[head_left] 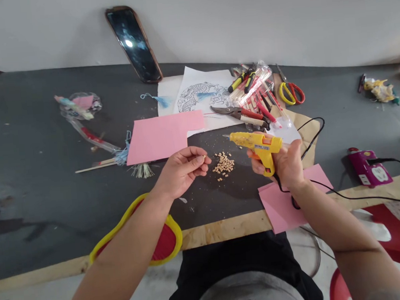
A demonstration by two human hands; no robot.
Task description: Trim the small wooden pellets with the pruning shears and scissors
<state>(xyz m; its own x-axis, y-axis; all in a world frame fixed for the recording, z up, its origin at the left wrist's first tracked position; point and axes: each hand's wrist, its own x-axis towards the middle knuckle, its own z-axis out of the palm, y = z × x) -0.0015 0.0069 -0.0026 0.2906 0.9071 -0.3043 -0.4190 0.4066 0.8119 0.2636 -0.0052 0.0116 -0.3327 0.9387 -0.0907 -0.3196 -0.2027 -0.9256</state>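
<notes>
My left hand (183, 171) is closed in a pinch, with a small wooden bit (205, 157) just showing at the fingertips. Right beside it on the dark table (203, 200) lies a loose pile of short wooden bits (223, 163). My right hand (288, 164) is wrapped round a yellow hot glue gun (257, 142), held above the table with its nozzle pointing left, above the pile. From the glue gun's handle, a black cord runs down past my wrist.
Pink paper (161, 136) lies ahead, next to a dragon drawing (201, 95). Metal snips (229, 110), scissors (290, 91) and a bag of sticks (259, 88) are behind the glue gun. A phone (134, 45) leans on the wall. A purple box (370, 167) with a cord sits right.
</notes>
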